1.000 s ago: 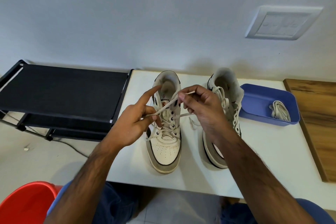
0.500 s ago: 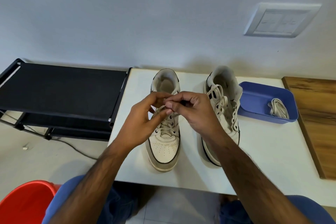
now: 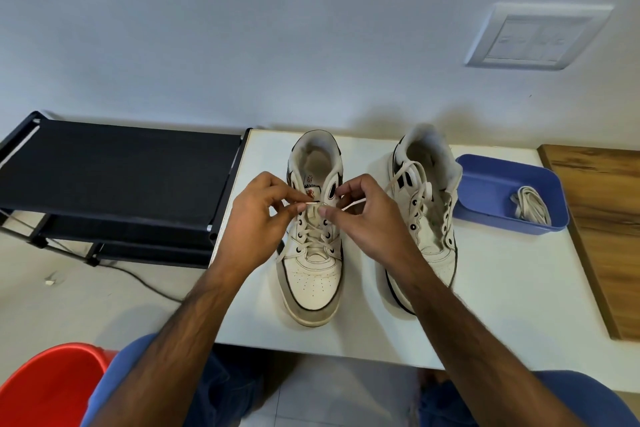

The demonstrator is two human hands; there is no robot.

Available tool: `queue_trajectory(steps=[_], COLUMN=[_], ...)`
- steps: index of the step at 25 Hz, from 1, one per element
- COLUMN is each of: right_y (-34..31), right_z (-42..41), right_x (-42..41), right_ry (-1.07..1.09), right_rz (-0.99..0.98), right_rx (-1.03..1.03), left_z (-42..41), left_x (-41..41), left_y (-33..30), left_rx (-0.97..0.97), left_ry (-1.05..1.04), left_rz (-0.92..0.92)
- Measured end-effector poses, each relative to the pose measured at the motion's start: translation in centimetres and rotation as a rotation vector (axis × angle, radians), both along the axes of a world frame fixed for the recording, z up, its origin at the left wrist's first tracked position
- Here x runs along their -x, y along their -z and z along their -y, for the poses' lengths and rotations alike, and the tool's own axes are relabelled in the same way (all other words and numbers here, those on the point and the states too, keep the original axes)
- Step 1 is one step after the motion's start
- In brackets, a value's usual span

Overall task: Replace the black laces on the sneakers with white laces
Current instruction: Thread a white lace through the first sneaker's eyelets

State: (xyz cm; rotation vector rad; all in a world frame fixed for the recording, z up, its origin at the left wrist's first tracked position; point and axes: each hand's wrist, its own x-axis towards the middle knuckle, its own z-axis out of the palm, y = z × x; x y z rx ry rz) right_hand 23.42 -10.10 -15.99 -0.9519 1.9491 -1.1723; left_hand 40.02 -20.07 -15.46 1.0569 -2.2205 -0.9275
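Two sneakers on the white counter [image 3: 502, 288], toes toward the person so the eyelets face up and are easy to reach; left sneaker [image 3: 313, 253] is the one being laced, white lace [image 3: 313, 234] already crisscrossed through the lower eyelets, top pair not yet filled. Left hand [image 3: 258, 218] pinches one lace end between thumb and forefinger at the left side of the tongue, fingers curled, looks like it keeps that side taut. Right hand [image 3: 360, 215] pinches the other lace end, stiff tip sticking out to the right, held just by the upper right eyelet, probably lining up to thread it. Both hands close together above the tongue, not touching as far as I can tell. Right sneaker [image 3: 427, 215] stands just beside, a white lace loose in its upper eyelets, lower eyelets look unfilled. Blue tray [image 3: 485, 184] near the right sneaker holds a bundled pale lace [image 3: 530, 206], parked within reach, likely spare. No black laces visible anywhere. Black rack [image 3: 114, 177] left of the counter, red bucket [image 3: 48, 388] down at the floor, wall switch plate [image 3: 536, 36] above. Task judged over halfway
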Motion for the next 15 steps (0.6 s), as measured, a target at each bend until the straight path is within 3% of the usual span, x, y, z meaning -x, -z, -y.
queue_trajectory(steps=[6, 10, 15], right_y=[-0.1, 0.1, 0.1], right_z=[-0.3, -0.6, -0.4], right_x=[-1.5, -1.2, -0.9], right_ry=[0.031, 0.054, 0.029], right_rz=[-0.102, -0.132, -0.048], right_rx=[-0.014, -0.007, -0.033], left_z=[-0.7, -0.8, -1.0], left_x=[0.6, 0.8, 1.0], left_y=[0.3, 0.5, 0.3], left_rx=[0.136, 0.123, 0.204], left_ry=[0.058, 0.050, 0.066], left_rz=[0.120, 0.132, 0.148])
